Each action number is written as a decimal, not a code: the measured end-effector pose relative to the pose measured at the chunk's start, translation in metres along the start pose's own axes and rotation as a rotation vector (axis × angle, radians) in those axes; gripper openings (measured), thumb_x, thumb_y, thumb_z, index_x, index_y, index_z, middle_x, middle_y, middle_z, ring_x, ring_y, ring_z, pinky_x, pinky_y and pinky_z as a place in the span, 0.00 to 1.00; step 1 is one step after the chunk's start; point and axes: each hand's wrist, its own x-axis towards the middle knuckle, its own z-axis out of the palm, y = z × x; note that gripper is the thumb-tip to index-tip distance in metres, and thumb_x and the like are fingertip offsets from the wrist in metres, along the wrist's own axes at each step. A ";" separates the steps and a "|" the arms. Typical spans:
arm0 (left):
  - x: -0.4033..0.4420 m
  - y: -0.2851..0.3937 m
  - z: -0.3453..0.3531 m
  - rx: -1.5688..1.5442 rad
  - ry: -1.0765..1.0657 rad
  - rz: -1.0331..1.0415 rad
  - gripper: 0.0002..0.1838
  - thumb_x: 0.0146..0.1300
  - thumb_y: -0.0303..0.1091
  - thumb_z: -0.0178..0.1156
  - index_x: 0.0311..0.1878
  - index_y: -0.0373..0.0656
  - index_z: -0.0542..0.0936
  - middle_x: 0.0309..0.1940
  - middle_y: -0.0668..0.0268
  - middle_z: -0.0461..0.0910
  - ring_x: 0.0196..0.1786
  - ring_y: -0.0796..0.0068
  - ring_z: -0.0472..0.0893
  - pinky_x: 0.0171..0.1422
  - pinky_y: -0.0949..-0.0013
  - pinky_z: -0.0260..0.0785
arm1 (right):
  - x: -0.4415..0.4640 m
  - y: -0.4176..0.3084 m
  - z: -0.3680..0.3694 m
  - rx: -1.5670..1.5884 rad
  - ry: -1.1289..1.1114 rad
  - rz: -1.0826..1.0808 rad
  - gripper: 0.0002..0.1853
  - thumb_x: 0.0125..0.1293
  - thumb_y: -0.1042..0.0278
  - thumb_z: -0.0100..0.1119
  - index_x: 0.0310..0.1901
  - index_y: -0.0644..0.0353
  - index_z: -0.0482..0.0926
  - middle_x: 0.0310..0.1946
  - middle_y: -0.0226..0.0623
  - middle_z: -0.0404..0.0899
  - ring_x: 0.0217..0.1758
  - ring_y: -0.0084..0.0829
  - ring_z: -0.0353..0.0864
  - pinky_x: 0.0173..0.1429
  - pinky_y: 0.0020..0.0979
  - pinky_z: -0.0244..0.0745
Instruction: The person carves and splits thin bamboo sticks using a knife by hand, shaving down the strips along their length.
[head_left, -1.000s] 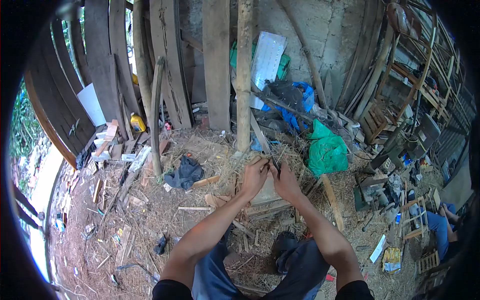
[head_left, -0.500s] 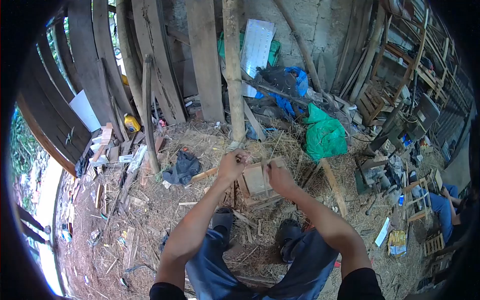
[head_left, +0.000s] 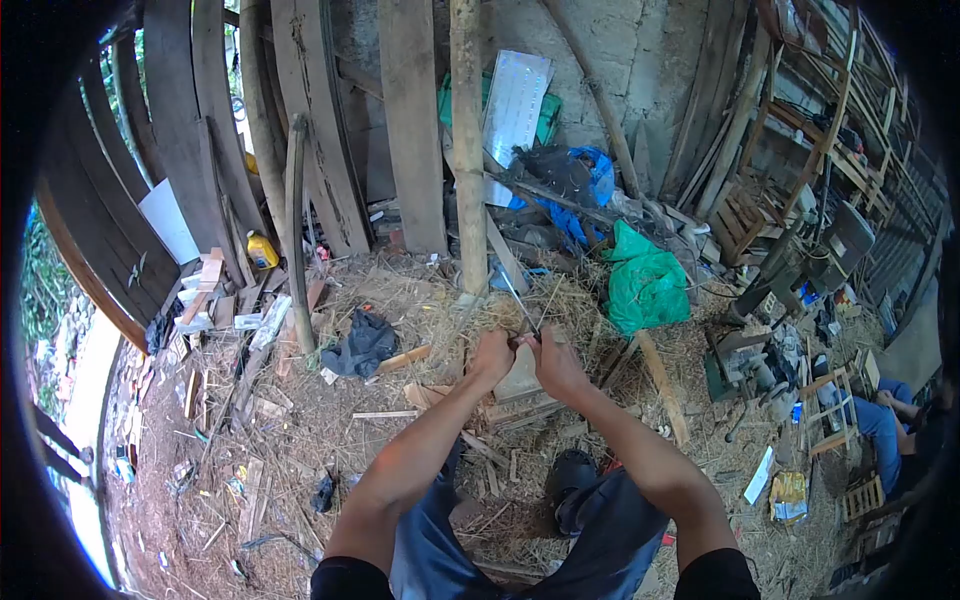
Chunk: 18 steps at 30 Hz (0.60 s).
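My right hand (head_left: 558,363) is closed around the dark lower end of a thin, long metal tool (head_left: 518,303), which looks like a knife or file. Its pale shaft points up and away to the left. My left hand (head_left: 490,357) is closed beside it, fingertips meeting the right hand's near the dark end. Whether it also grips the tool or something small is hidden. Under both hands is a light wooden box-like piece (head_left: 518,382), partly covered by them, lying on the straw-littered ground.
A wooden post (head_left: 468,150) stands just ahead. A green plastic bag (head_left: 648,285) and a black plastic bag (head_left: 360,345) lie to either side. Wood scraps cover the floor. A metal machine (head_left: 745,350) and a seated person (head_left: 885,430) are at the right.
My hands have come together above the wooden piece. The thin tool, earlier pointing down over it, now points up and away. My left foot has moved back.
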 end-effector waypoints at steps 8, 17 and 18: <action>0.000 0.028 -0.056 0.189 0.030 -0.066 0.09 0.58 0.31 0.59 0.36 0.34 0.79 0.34 0.49 0.80 0.34 0.49 0.81 0.37 0.56 0.73 | 0.002 -0.005 0.008 -0.004 0.019 0.107 0.14 0.72 0.58 0.39 0.45 0.63 0.61 0.23 0.63 0.75 0.31 0.65 0.76 0.35 0.58 0.70; -0.007 0.069 -0.066 -0.203 0.226 0.314 0.08 0.58 0.28 0.61 0.40 0.37 0.80 0.35 0.55 0.80 0.30 0.59 0.80 0.34 0.63 0.73 | 0.004 0.015 0.065 -0.249 0.106 -0.020 0.16 0.72 0.61 0.42 0.50 0.67 0.63 0.22 0.53 0.78 0.28 0.53 0.81 0.29 0.46 0.77; -0.003 0.062 -0.063 -0.183 0.209 0.304 0.07 0.57 0.27 0.61 0.39 0.36 0.80 0.35 0.55 0.80 0.31 0.58 0.80 0.35 0.63 0.72 | 0.004 0.011 0.059 -0.253 0.107 -0.021 0.16 0.72 0.61 0.42 0.50 0.67 0.63 0.22 0.53 0.78 0.28 0.53 0.81 0.29 0.46 0.77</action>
